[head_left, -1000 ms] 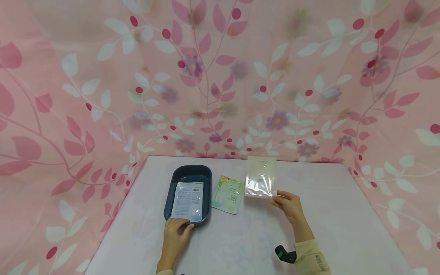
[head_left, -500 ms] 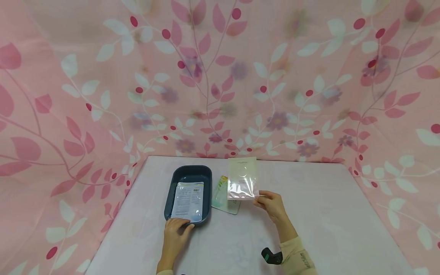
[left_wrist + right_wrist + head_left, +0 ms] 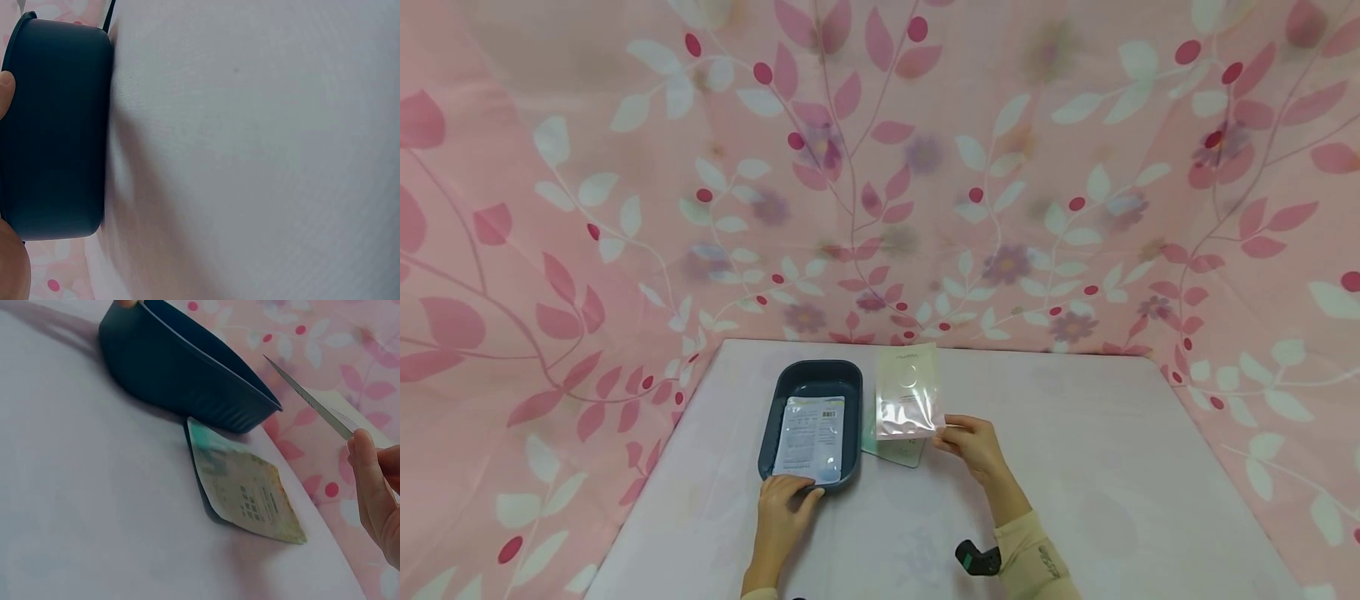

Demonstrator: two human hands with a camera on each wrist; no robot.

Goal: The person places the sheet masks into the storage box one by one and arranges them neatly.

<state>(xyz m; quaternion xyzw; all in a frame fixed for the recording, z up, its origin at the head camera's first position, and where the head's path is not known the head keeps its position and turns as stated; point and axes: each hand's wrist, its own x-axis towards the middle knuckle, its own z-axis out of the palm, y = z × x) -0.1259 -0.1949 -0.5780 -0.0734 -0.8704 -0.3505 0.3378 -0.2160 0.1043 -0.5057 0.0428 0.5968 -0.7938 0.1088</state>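
Observation:
My left hand [image 3: 781,508] holds the near rim of a dark blue plastic basin [image 3: 852,408], its fingertips over the edge. In the left wrist view the basin's outer wall [image 3: 56,131] fills the left side, a fingertip at its rim. Inside the basin lies a white printed sachet [image 3: 808,440] with a barcode. My right hand [image 3: 973,448] pinches a cream and pink shiny sachet [image 3: 907,392] by its lower right corner. That sachet is raised above a green sachet [image 3: 244,484] on the table and overlaps it in the head view.
The white-covered table [image 3: 1097,450] stretches to both sides and in front of the hands. A pink floral cloth [image 3: 880,167] hangs behind and around it. A black device [image 3: 977,557] sits at the right wrist by the sleeve.
My right hand has carried the cream and pink sachet leftward, from right of the green sachet to over it. The left hand and the basin have stayed in place.

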